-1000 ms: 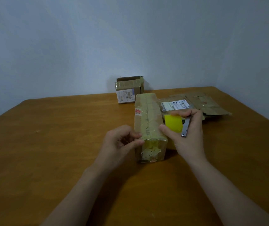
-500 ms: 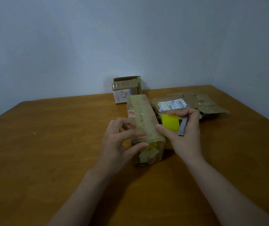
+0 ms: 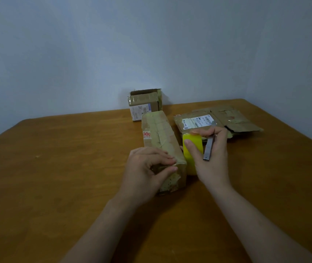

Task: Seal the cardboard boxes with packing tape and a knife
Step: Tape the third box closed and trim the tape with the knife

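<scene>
Left hand [image 3: 147,168] curled over the near top edge of the long box [image 3: 160,133]: fingers on top, thumb on the end face, pinching that edge. Right hand [image 3: 211,164] grips the yellow tape roll [image 3: 193,149] just beside the box's right side, grey knife [image 3: 209,149] held against my fingers. Box lies lengthwise mid-table [image 3: 56,168]; small box [image 3: 144,105] behind it at the wall, flattened cardboard [image 3: 227,118] to the right.

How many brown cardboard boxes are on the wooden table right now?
3: a long taped cardboard box under the left hand, a small labelled box by the wall, and a flattened box beyond the right hand; more may lie beneath it.
</scene>
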